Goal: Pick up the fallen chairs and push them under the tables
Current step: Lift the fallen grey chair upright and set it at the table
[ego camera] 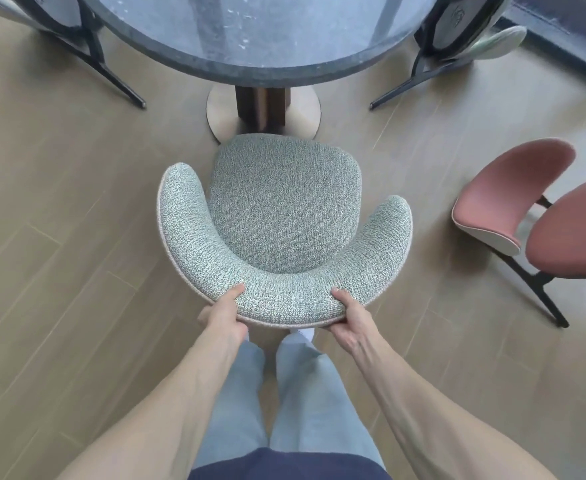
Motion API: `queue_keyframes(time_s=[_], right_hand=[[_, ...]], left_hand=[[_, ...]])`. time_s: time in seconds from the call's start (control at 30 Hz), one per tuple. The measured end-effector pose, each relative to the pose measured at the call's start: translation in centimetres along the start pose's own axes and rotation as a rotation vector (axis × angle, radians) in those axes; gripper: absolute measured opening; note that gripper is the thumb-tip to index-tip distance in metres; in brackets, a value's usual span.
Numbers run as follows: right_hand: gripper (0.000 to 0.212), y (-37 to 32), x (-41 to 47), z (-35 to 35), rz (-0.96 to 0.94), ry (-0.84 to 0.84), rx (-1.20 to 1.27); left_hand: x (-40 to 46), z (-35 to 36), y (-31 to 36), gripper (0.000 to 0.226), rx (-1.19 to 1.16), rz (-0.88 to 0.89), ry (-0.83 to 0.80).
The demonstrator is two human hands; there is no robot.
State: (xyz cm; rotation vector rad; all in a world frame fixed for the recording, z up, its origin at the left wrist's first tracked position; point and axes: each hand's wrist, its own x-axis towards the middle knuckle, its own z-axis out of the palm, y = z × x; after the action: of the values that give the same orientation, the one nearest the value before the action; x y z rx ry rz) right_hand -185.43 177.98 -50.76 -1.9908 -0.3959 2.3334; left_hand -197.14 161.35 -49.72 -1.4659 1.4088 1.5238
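Observation:
A grey-green woven chair stands upright right in front of me, its seat facing the round dark table. Its seat's front edge reaches the table's round base. My left hand grips the left part of the curved backrest, thumb on top. My right hand grips the backrest's right part the same way. A pink chair lies on its side on the floor to the right, black legs pointing toward me.
Two more chairs sit at the table: one at the far left, one at the far right, their black legs splayed onto the wooden floor. A dark wall base runs along the upper right. My legs stand behind the chair.

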Motion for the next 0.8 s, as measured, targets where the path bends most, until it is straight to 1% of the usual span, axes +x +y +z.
queue_keyframes(time_s=[0.2,0.33,0.43,0.57,0.73,0.8], right_hand=[[0.053,-1.6,0.9,3.0,-0.029,-0.041,-0.067],[0.059,-4.2,1.2,5.8,-0.087,-0.057,-0.11],[0.06,-5.1,2.0,6.5,-0.102,-0.06,-0.127],[0.061,-5.5,2.8,6.8,-0.088,-0.063,-0.117],[0.062,-5.2,2.8,7.0,-0.092,-0.055,-0.105],[0.061,-5.0,2.4,7.1,-0.098,-0.049,-0.116]], left_hand=[[0.8,1.6,2.5,0.077,-0.031,0.056,0.034],[0.6,3.6,4.2,0.081,-0.061,0.07,-0.012],[0.7,4.4,4.4,0.085,-0.059,0.042,-0.035],[1.1,4.7,4.6,0.076,-0.061,0.029,-0.063],[0.7,4.7,4.6,0.081,-0.026,0.051,-0.054],[0.4,4.7,4.7,0.078,-0.01,0.067,-0.052]])
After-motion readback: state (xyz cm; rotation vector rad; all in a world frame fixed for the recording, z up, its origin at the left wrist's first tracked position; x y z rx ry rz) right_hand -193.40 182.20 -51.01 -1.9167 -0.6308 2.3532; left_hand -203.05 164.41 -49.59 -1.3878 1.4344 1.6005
